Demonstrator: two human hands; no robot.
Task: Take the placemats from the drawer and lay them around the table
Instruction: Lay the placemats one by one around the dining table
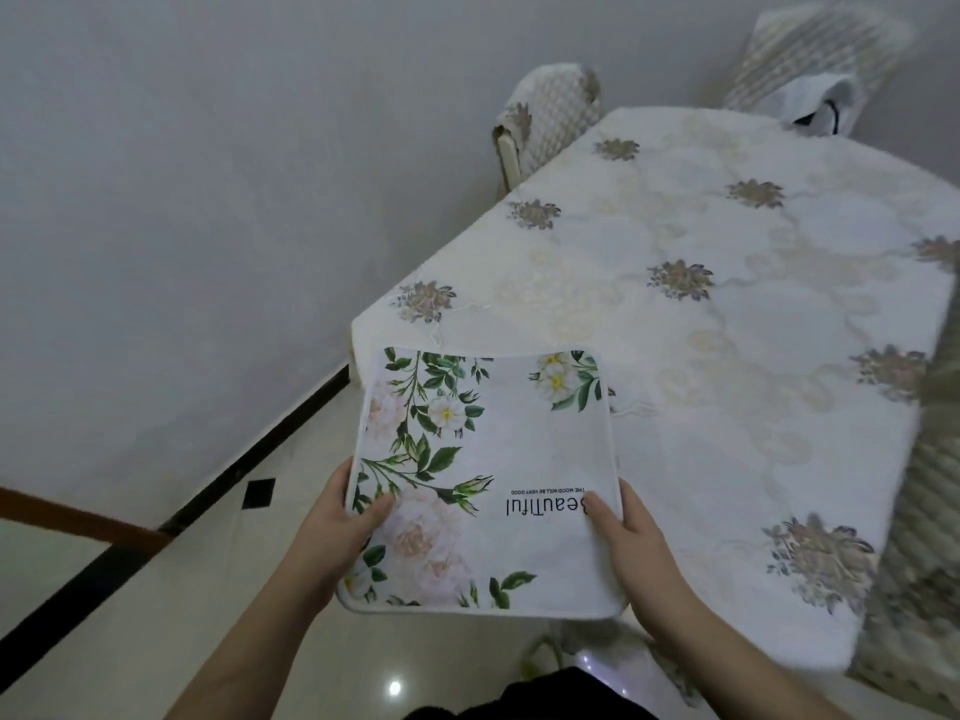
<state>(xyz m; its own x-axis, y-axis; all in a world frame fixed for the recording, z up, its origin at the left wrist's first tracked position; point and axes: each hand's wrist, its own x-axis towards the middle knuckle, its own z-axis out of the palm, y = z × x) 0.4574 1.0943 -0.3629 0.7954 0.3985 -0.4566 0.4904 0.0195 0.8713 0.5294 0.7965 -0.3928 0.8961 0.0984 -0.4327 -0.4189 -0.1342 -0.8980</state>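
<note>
I hold a white placemat (514, 459) printed with green leaves, pale flowers and the word "Beautiful", face up, in front of me. My left hand (340, 517) grips its left edge, thumb on top. My right hand (621, 527) grips its right edge, thumb on top. The mat's far edge hangs over the near left corner of the table (753, 314), which is covered by a white cloth with embroidered brown flowers. Whether there are more mats underneath is hidden.
A chair with a quilted cover (550, 122) stands at the table's far left side, another (815, 54) at the far end with a white bag (821, 109) on it. A padded chair (924, 511) is at the right. Grey wall and glossy floor (156, 615) lie left.
</note>
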